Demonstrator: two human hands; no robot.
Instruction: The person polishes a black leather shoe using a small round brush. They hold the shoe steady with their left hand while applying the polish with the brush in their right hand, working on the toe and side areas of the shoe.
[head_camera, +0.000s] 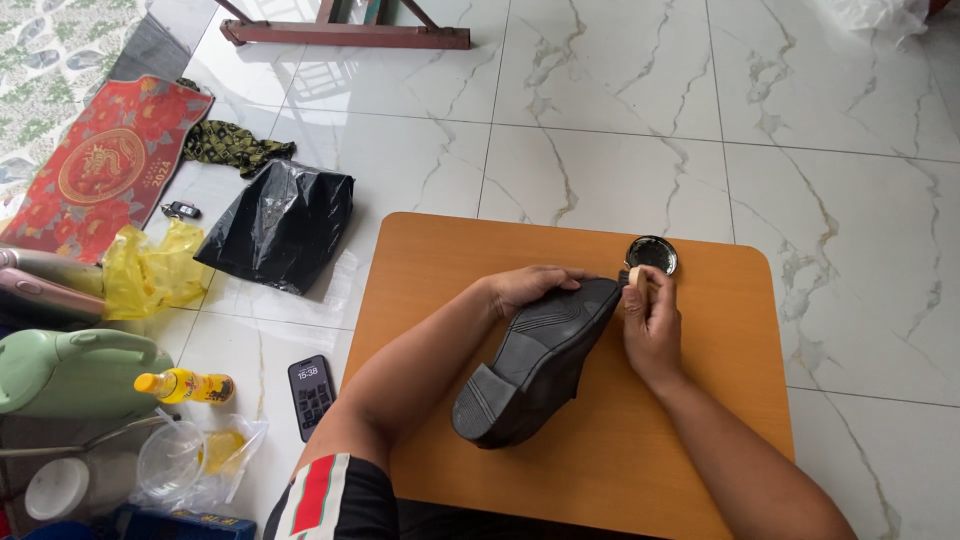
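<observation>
Orange table (700, 420): L hand (525, 287) fingers gripping black shoe (535, 365), R hand (650, 325) fingers clenched on brush (634, 277).

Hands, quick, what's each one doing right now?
Left hand: closed on the black shoe, holding it sole up.
Right hand: closed on a small brush at the shoe's toe.

left hand (528, 287) curled, gripping | right hand (650, 322) fisted, pinching | forearms converge
</observation>
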